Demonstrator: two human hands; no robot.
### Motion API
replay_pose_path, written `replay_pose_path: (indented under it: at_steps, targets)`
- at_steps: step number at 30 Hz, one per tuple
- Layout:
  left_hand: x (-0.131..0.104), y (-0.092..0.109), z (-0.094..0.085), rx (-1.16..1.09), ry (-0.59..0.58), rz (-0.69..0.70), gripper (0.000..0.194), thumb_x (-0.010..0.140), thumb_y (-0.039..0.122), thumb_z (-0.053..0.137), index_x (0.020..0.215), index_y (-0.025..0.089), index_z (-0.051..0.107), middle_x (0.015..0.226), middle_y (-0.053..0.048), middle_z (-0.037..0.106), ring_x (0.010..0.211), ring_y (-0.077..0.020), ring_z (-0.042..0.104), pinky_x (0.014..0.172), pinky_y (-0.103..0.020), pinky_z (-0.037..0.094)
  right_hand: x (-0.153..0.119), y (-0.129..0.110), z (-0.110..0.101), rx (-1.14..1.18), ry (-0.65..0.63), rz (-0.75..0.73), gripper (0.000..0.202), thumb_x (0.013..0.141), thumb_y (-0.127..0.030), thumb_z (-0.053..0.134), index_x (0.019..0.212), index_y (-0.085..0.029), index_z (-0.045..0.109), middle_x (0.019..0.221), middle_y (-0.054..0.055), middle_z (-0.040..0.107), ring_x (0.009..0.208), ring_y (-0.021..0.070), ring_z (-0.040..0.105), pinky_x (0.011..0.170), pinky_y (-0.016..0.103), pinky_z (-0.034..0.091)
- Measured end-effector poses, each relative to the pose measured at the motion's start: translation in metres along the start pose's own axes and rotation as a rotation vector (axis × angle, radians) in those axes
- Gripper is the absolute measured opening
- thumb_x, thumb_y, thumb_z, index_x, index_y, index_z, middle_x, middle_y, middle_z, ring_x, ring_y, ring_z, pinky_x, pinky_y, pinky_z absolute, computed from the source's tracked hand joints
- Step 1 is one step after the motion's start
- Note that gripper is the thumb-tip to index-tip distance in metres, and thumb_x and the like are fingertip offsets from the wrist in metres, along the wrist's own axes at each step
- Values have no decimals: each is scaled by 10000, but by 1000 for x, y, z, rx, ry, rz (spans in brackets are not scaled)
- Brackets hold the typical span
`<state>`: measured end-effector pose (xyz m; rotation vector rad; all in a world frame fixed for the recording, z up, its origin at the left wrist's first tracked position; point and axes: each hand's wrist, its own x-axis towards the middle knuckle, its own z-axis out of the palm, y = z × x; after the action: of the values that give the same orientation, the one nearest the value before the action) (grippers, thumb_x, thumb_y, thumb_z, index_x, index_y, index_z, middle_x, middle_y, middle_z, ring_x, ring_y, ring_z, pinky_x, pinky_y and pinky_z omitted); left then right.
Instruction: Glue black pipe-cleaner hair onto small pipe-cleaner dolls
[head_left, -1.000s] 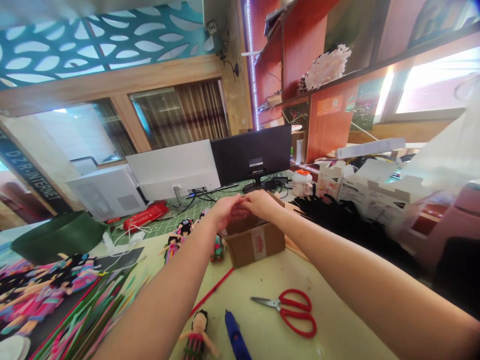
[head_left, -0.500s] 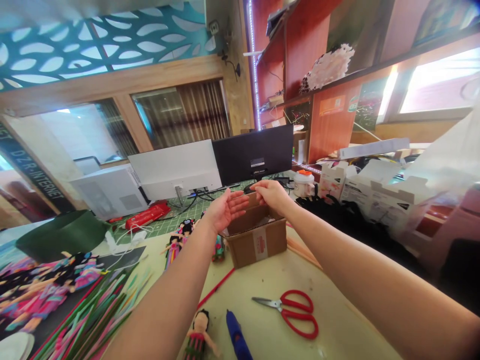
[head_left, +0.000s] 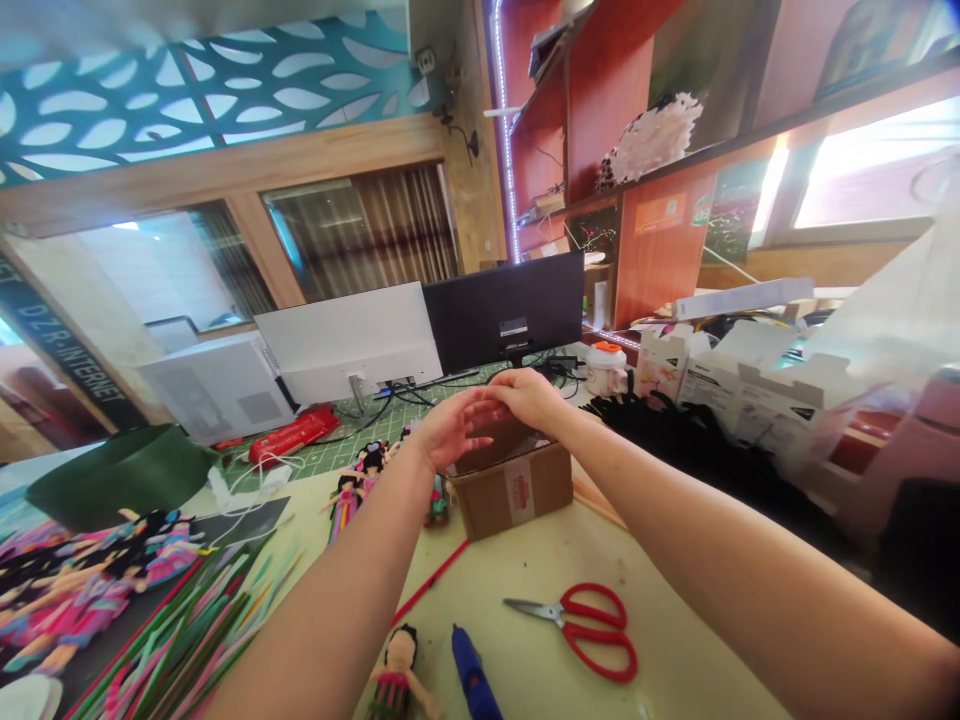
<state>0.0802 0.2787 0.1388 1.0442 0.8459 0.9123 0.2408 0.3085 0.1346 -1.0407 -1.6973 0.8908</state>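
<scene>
Both hands are raised over an open cardboard box (head_left: 491, 497) on the pale table. My left hand (head_left: 459, 425) has its palm turned up and its fingers spread, and nothing shows resting on the palm. Its fingertips meet my right hand (head_left: 525, 398), whose fingers are pinched together; what they hold, if anything, is too small to make out. Nearer to me lie red-handled scissors (head_left: 589, 625), a blue pen-like tool (head_left: 474, 675) and a small doll (head_left: 399, 670) with black hair.
Fuzzy coloured stems (head_left: 180, 640) and several dolls (head_left: 90, 600) lie at the left. Two monitors (head_left: 352, 345) stand behind the box. A cup with an orange lid (head_left: 606, 370) and white boxes (head_left: 750, 390) are at the back right.
My hands have come together, closing the gap between them over the box. The box and the things on the table have not moved.
</scene>
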Motion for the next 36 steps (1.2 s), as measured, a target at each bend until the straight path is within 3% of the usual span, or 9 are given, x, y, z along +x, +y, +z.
replay_pose_path:
  at_steps: [4, 9, 14, 19, 21, 26, 31, 36]
  targets:
    - [0, 3, 0, 27, -27, -4, 247, 874, 392, 533, 1037, 237, 634, 1181, -63, 635, 1149, -220, 539, 834, -361, 455, -1, -5, -1, 109, 3, 71, 130, 793, -145, 592, 686, -152, 666, 564, -2, 662, 521, 108, 604, 521, 196, 492]
    - [4, -4, 4, 86, -35, 28, 287, 834, 464, 586, 1002, 238, 640, 1091, -56, 660, 1119, -230, 552, 808, -348, 452, -10, -20, 6, 231, -83, 125, 172, 818, -185, 603, 669, -130, 669, 635, 51, 707, 545, 119, 636, 544, 213, 524]
    - [6, -8, 3, 80, -49, 57, 270, 814, 442, 631, 996, 243, 627, 1033, -44, 655, 1059, -208, 568, 795, -334, 456, -9, -19, 6, 281, 18, 162, 199, 787, -168, 614, 592, -155, 575, 489, -24, 602, 417, 68, 521, 442, 169, 429]
    - [9, -6, -2, -94, -67, -4, 287, 911, 463, 474, 1004, 231, 614, 1128, -56, 631, 1016, -196, 588, 817, -373, 483, -8, -11, 4, 262, 96, 165, 285, 808, -189, 587, 537, -168, 502, 377, -86, 441, 324, 31, 347, 346, 151, 266]
    - [12, -6, -3, -108, -80, -12, 305, 930, 455, 436, 987, 217, 617, 1052, -60, 645, 958, -193, 606, 807, -377, 492, -10, -10, 6, 254, 61, 159, 275, 800, -223, 616, 544, -162, 537, 391, -72, 479, 335, 36, 374, 349, 154, 280]
    - [18, -11, 0, -101, -108, -38, 395, 949, 468, 359, 962, 187, 635, 881, -73, 660, 850, -202, 626, 766, -374, 504, -14, -14, 14, 266, -84, 149, 132, 777, -194, 635, 656, -141, 649, 548, 2, 651, 481, 92, 573, 456, 176, 450]
    - [12, -14, 6, -144, -172, -27, 408, 946, 468, 352, 982, 192, 651, 957, -89, 675, 921, -228, 618, 793, -413, 500, -14, -11, 16, 272, -80, 125, 125, 774, -189, 631, 658, -146, 646, 536, -14, 627, 480, 84, 567, 463, 165, 467]
    - [7, -14, 10, -169, -174, -23, 391, 954, 422, 345, 921, 190, 659, 867, -69, 669, 896, -220, 614, 822, -433, 484, -14, -8, 15, 267, -98, 110, 108, 747, -183, 634, 648, -142, 649, 519, -18, 605, 454, 78, 539, 433, 162, 441]
